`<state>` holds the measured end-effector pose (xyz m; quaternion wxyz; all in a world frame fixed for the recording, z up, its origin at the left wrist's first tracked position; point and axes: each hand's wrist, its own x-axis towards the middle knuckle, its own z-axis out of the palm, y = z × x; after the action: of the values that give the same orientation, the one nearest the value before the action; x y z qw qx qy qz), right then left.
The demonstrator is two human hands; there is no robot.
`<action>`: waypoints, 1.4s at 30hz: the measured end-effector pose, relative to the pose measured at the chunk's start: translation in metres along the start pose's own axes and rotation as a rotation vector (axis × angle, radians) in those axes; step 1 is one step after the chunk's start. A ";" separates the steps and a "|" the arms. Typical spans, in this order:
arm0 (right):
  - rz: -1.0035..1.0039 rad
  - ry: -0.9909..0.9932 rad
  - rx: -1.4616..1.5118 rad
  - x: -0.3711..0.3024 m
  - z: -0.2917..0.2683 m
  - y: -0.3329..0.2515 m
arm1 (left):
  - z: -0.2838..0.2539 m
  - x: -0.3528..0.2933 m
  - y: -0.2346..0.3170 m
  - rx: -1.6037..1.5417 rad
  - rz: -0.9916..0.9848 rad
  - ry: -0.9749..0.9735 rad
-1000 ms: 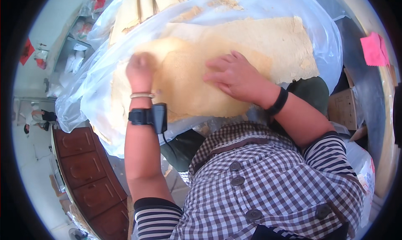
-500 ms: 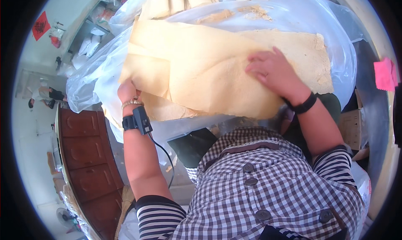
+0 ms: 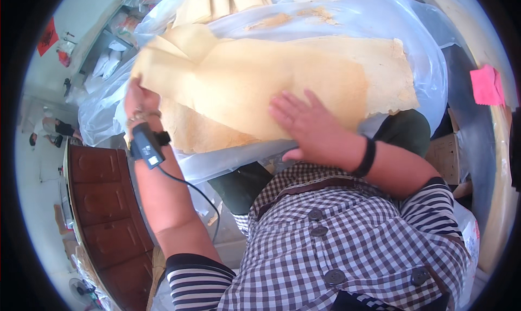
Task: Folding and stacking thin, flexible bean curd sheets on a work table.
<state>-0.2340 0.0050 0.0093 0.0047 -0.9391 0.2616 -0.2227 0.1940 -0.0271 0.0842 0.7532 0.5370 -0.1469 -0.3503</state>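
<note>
A large, thin, pale-yellow sheet [image 3: 244,77], soft and slightly creased, lies over another sheet [image 3: 201,132] of the same kind. Rough, flaky edges show on the lower layer at right and at the near left. At the upper sheet's left end, my left hand [image 3: 140,100] pinches its edge, slightly blurred; that end is raised and bent. My right hand [image 3: 315,129] rests palm down with fingers apart on the near middle of the upper sheet, its thumb by the near edge. Several folded, pale-yellow bundles [image 3: 220,1] lie at the far side.
Clear plastic sheeting [image 3: 374,18] spreads under the sheets, with yellow crumbs [image 3: 320,13] on it. A brown panelled cabinet [image 3: 106,202] stands at left. At right are a pink cloth [image 3: 487,86] and a wooden box [image 3: 444,156]. Another person [image 3: 54,127] is far off at left.
My left hand has moved left, drawing the upper sheet's end with it. My right hand has slid left and nearer across the sheet, from its right part to the middle.
</note>
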 end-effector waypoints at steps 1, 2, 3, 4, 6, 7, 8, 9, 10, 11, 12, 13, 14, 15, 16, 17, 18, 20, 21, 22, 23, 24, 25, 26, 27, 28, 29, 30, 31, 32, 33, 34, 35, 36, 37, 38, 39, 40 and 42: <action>0.027 0.009 -0.050 0.000 0.005 -0.006 | 0.018 -0.010 0.019 -0.050 0.019 -0.033; 0.023 -0.040 -0.087 0.001 0.007 -0.006 | 0.039 -0.017 0.045 -0.066 0.075 -0.087; 0.097 0.041 -0.043 0.001 0.008 -0.005 | 0.058 -0.026 0.069 -0.056 0.160 -0.226; 0.143 0.060 0.015 0.003 0.006 0.002 | 0.076 -0.035 0.096 -0.076 0.231 -0.238; 0.253 0.019 0.223 0.004 -0.002 0.012 | 0.114 -0.055 0.138 -0.094 0.410 -0.404; 0.313 -0.038 0.364 0.004 -0.008 0.015 | 0.136 -0.064 0.147 -0.092 0.521 -0.424; 0.331 -0.058 0.523 0.004 -0.014 0.017 | 0.161 -0.073 0.152 -0.061 0.496 -0.575; 0.517 -0.090 0.779 0.004 -0.017 0.017 | 0.190 -0.082 0.152 -0.024 0.524 -0.663; 0.656 -0.085 1.054 0.005 -0.019 0.016 | 0.216 -0.092 0.149 0.038 0.519 -0.736; 0.772 -0.067 1.329 0.004 -0.019 0.013 | 0.242 -0.099 0.141 0.115 0.521 -0.806; 0.874 0.040 1.464 0.002 -0.018 0.011 | 0.264 -0.107 0.130 0.216 0.513 -0.874; 0.952 0.170 1.591 0.000 -0.014 0.010 | 0.279 -0.112 0.119 0.315 0.510 -0.927; 0.999 0.314 1.716 -0.004 -0.011 0.012 | 0.288 -0.116 0.107 0.444 0.502 -0.973; 1.073 0.385 1.726 -0.009 -0.006 0.016 | 0.287 -0.119 0.093 0.655 0.525 -0.989; 1.116 0.457 1.740 -0.017 -0.004 0.023 | 0.279 -0.121 0.085 0.889 0.578 -1.056; 1.187 0.523 1.748 -0.027 -0.003 0.031 | 0.263 -0.120 0.081 1.072 0.648 -1.145; 1.172 0.496 1.771 -0.039 -0.006 0.043 | 0.245 -0.120 0.078 1.240 0.734 -1.238; 1.184 0.436 1.808 -0.058 -0.013 0.068 | 0.209 -0.123 0.003 1.154 1.267 -0.823; 1.206 0.291 1.693 -0.067 -0.019 0.078 | 0.186 -0.122 -0.017 1.108 1.400 -0.778; 1.222 0.153 1.573 -0.076 -0.026 0.088 | 0.159 -0.125 -0.038 1.357 1.087 -0.634; 1.227 0.030 1.449 -0.084 -0.031 0.094 | 0.138 -0.124 -0.060 1.428 0.892 -0.583; 1.208 -0.008 1.384 -0.090 -0.034 0.097 | 0.122 -0.128 -0.084 1.503 0.764 -0.501; 1.183 -0.040 1.316 -0.093 -0.035 0.097 | 0.109 -0.130 -0.104 1.674 0.625 -0.459; 1.182 -0.080 1.222 -0.096 -0.035 0.096 | 0.100 -0.131 -0.121 1.846 0.592 -0.469; 1.169 -0.076 1.271 -0.098 -0.034 0.093 | 0.092 -0.131 -0.134 1.796 0.624 -0.419; 1.181 -0.083 1.299 -0.099 -0.032 0.087 | 0.085 -0.132 -0.143 1.766 0.618 -0.365; 1.181 -0.100 1.328 -0.102 -0.030 0.082 | 0.080 -0.129 -0.151 1.701 0.677 -0.309; 1.223 -0.138 1.298 -0.104 -0.029 0.078 | 0.076 -0.122 -0.155 1.636 0.654 -0.316; 1.190 -0.147 1.338 -0.106 -0.029 0.075 | 0.073 -0.115 -0.156 1.643 0.545 -0.328; 1.171 -0.163 1.357 -0.109 -0.029 0.073 | 0.069 -0.107 -0.156 1.609 0.491 -0.354; 1.155 -0.179 1.375 -0.111 -0.028 0.073 | 0.066 -0.099 -0.153 1.562 0.438 -0.376; 1.204 -0.275 1.331 -0.114 -0.029 0.073 | 0.063 -0.093 -0.147 1.445 0.376 -0.386; 1.190 -0.284 1.342 -0.115 -0.027 0.074 | 0.061 -0.089 -0.138 1.321 0.310 -0.383; 1.178 -0.295 1.349 -0.116 -0.027 0.075 | 0.062 -0.089 -0.127 1.237 0.177 -0.337; 1.167 -0.312 1.357 -0.117 -0.026 0.075 | 0.063 -0.092 -0.114 1.043 0.126 -0.263; 1.181 -0.323 1.363 -0.117 -0.025 0.075 | 0.067 -0.099 -0.095 0.987 0.172 -0.236; 1.193 -0.334 1.365 -0.118 -0.023 0.074 | 0.074 -0.111 -0.080 0.753 0.222 -0.310; 1.222 -0.349 1.351 -0.117 -0.022 0.073 | 0.081 -0.127 -0.062 0.544 0.260 -0.475; 1.158 -0.272 1.519 -0.116 -0.022 0.070 | 0.103 -0.157 -0.039 0.378 0.296 -0.721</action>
<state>-0.3664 0.0047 -0.0278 0.7504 -0.4290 0.4675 -0.1852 0.0061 0.0006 0.1121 0.5842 0.4821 -0.5375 -0.3706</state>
